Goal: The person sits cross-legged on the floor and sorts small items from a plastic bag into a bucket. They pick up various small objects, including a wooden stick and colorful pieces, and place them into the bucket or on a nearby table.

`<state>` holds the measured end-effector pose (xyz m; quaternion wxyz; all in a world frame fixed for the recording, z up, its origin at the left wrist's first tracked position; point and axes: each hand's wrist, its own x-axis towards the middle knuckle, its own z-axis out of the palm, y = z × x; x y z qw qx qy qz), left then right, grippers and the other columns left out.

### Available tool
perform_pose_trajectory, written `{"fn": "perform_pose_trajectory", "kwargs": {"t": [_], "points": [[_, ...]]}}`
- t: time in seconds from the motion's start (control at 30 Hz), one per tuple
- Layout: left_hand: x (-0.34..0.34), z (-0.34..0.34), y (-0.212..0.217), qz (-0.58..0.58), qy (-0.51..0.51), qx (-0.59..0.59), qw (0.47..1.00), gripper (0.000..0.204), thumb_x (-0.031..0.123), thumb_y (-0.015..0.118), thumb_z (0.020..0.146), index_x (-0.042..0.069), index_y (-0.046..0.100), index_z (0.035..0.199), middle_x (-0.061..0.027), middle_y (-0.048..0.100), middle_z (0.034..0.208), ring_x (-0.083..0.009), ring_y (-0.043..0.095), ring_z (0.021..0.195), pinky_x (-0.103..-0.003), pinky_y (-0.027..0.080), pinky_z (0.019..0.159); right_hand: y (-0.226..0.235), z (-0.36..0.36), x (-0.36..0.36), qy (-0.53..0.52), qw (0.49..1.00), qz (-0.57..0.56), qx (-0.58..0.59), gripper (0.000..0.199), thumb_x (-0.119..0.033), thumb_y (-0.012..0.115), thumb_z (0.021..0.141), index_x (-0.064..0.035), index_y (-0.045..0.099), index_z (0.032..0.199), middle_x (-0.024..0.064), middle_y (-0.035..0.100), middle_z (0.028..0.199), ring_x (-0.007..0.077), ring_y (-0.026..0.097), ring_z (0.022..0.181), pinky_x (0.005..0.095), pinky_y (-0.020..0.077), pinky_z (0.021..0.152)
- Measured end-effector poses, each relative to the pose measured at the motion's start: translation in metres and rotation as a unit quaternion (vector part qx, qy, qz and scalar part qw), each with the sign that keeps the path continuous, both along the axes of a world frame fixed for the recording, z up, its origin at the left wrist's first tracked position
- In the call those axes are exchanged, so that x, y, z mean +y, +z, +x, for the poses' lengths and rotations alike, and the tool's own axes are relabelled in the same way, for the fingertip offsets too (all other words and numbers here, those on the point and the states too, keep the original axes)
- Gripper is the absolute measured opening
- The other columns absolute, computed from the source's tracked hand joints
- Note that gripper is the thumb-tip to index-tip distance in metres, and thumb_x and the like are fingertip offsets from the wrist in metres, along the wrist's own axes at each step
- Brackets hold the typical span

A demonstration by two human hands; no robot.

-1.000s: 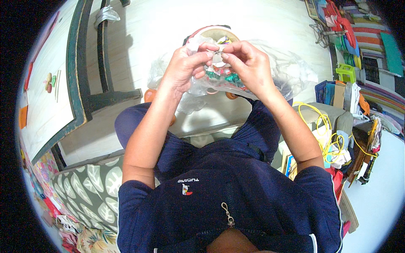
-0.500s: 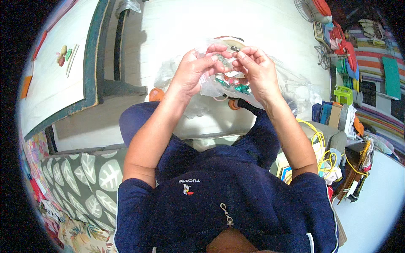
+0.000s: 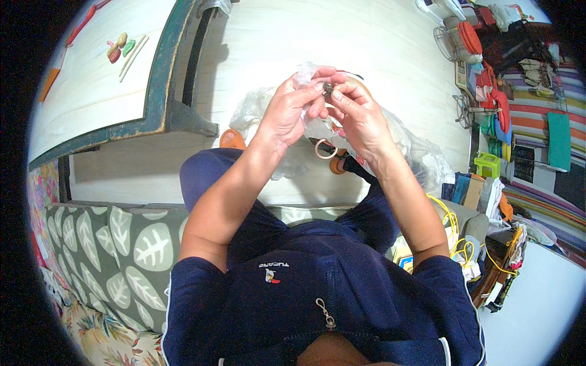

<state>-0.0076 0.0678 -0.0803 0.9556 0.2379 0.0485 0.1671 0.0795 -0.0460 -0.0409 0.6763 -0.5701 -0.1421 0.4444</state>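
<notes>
A small dark, shiny piece (image 3: 328, 90) sits where the fingertips of both hands meet, too small to name. My right hand (image 3: 361, 119) pinches it between thumb and forefinger. Bent at the fingers, my left hand (image 3: 290, 107) has its thumb and forefinger against the same piece, with thin clear plastic bunched among its fingers. That plastic belongs to a clear plastic bag (image 3: 421, 152), spread below and to both sides of the hands. Under the hands hangs a beige ring (image 3: 326, 149). Most of the bag's contents are hidden behind my right hand.
To the left stands a table with a worn dark-green frame (image 3: 177, 116), bearing small coloured pieces (image 3: 116, 51) and two pale sticks (image 3: 132, 58). Orange footwear (image 3: 232, 139) shows on the floor. A leaf-patterned sofa (image 3: 140, 256) is behind; yellow cable (image 3: 453, 229) and household goods line the right.
My hands have come together, and the dark piece is now between their fingertips. The red and green shiny things in the bag are mostly covered. The view has shifted slightly.
</notes>
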Motion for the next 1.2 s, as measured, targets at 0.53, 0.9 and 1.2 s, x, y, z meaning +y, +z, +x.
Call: {"fn": "perform_pose_trajectory", "kwargs": {"t": [0.53,0.9,1.2], "points": [[-0.009,0.008,0.009,-0.044,-0.022,-0.014,0.999,0.031,0.003,0.047,0.082,-0.005,0.049,0.112,-0.0148,0.058,0.106,-0.0148,0.059,0.07,-0.026,0.051,0.065,-0.008,-0.001,-0.009,-0.048,0.819,-0.018,-0.571,0.008,-0.002,0.062,0.078,-0.0034,0.058,0.085,0.0062,0.062,0.079,0.0145,0.059,0.069,0.0263,0.0478,0.065],[-0.005,0.006,-0.019,-0.063,0.046,0.172,0.982,0.02,0.014,0.055,0.081,0.003,0.059,0.097,0.0004,0.056,0.067,-0.0049,0.046,0.049,-0.019,0.036,0.044,0.008,0.01,0.026,-0.071,0.973,-0.052,-0.212,0.017,-0.011,0.061,0.082,-0.0001,0.057,0.094,0.0055,0.06,0.087,0.012,0.057,0.076,0.0251,0.0467,0.071],[-0.015,0.009,-0.022,-0.045,0.088,0.163,0.982,0.007,0.01,0.045,0.08,0.005,0.05,0.08,-0.0053,0.049,0.058,-0.0133,0.044,0.043,-0.026,0.036,0.04,0.044,-0.072,0.204,0.243,0.941,0.053,-0.228,0.012,-0.009,0.061,0.081,0.0,0.056,0.088,0.0039,0.058,0.076,0.0097,0.052,0.067,0.0221,0.0427,0.062]]}}
